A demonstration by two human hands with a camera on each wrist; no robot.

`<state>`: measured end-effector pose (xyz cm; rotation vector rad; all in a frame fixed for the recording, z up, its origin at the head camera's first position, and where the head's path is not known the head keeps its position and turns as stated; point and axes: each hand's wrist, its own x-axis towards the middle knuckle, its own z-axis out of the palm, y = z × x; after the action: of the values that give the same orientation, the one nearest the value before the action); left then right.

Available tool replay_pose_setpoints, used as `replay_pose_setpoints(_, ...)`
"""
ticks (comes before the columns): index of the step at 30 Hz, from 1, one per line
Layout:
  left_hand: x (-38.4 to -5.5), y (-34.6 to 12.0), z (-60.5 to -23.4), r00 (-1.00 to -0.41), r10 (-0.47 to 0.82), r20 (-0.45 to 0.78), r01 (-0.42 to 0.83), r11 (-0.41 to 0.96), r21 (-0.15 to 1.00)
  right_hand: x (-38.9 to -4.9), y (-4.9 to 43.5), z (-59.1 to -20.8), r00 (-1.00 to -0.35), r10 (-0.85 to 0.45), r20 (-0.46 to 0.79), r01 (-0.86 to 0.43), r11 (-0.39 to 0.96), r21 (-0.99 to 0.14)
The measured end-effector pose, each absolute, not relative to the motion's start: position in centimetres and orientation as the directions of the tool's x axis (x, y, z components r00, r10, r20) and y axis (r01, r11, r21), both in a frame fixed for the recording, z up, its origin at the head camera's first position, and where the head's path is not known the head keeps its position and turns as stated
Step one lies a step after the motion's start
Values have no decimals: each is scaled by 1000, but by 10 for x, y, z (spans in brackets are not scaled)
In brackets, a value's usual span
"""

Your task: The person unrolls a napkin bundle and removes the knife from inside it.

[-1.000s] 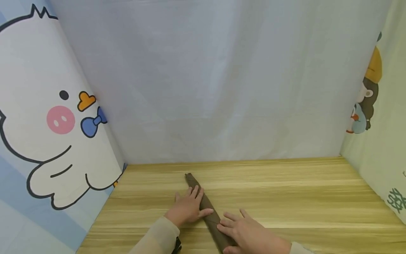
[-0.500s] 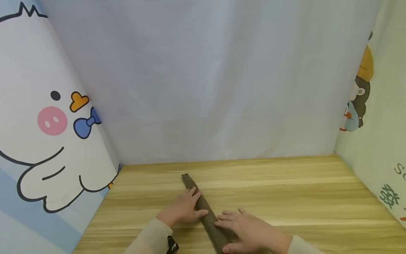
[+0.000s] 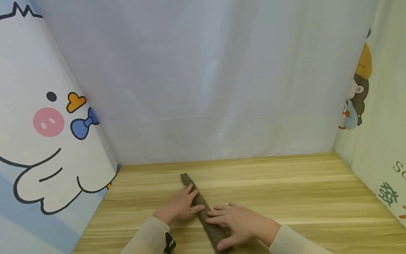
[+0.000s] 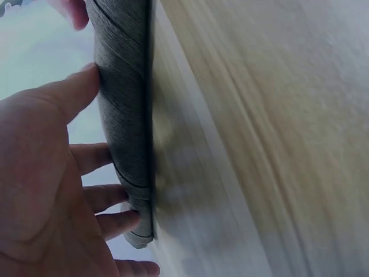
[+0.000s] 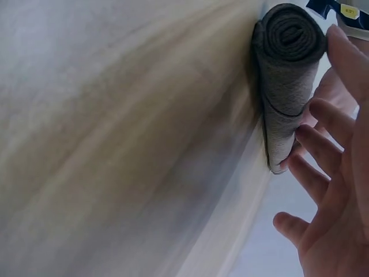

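Observation:
A grey-brown cloth (image 3: 211,230), rolled into a long narrow tube, lies slantwise on the table. My left hand (image 3: 179,207) rests against its far half, fingers spread across the top and thumb on the near side. Nearer to me, my right hand (image 3: 242,223) touches the roll with its fingertips and thumb. In the left wrist view, thumb and fingertips lie along one side of the rolled cloth (image 4: 124,104). The right wrist view shows the spiral end of the cloth roll (image 5: 291,34), with the fingers of the right hand (image 5: 346,190) beside it, lightly bent.
The wood-grain table (image 3: 285,190) runs back to a pale grey curtain (image 3: 203,88). A printed bird cloth (image 3: 38,88) hangs at left and a pale green one (image 3: 377,116) at right. A dark device (image 3: 170,243) sits at the left wrist.
The head view has shifted a little, moving the scene left. My right hand has edged left and forward on the roll; both hands stay in touch with it.

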<state>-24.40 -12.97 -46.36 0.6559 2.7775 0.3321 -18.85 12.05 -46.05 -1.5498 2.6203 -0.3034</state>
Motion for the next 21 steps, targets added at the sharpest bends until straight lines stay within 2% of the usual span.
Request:
replay_pose_setpoints(8, -247, -132, -466, -844, 493, -212, 434, 859, 271, -190, 119, -464, -471, -882, -1, -853, 456, -255)
replay_pose_setpoints(21, -251, -130, -468, -828, 509, -236, 445, 852, 277, -187, 118, -464, -495, -869, -8, -840, 481, -250)
